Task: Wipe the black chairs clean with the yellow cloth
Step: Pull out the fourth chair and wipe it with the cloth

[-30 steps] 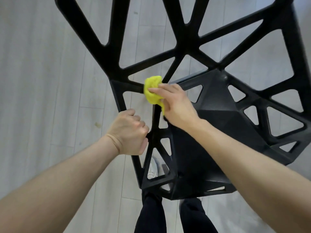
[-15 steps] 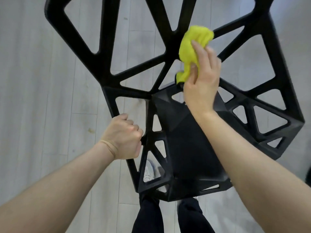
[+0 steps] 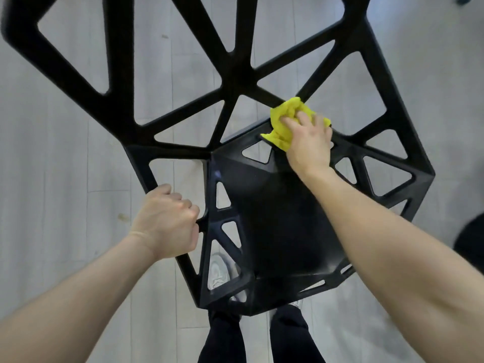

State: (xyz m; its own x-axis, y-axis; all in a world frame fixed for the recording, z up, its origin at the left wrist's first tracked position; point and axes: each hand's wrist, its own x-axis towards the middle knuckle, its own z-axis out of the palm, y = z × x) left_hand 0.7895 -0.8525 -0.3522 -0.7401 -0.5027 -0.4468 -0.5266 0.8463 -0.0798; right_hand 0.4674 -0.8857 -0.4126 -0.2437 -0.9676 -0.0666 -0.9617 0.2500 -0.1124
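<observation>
Fingers [image 3: 301,119] of the right hand [image 3: 309,145] are curled into the cloth [image 3: 284,115], which is pressed against a strut at the chair's [image 3: 275,218] seat edge, while its side bar is clenched by the left hand [image 3: 167,224].

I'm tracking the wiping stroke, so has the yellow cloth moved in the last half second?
Yes. The yellow cloth, under the right hand, has come down the black chair from a backrest strut to where backrest meets seat.
</observation>
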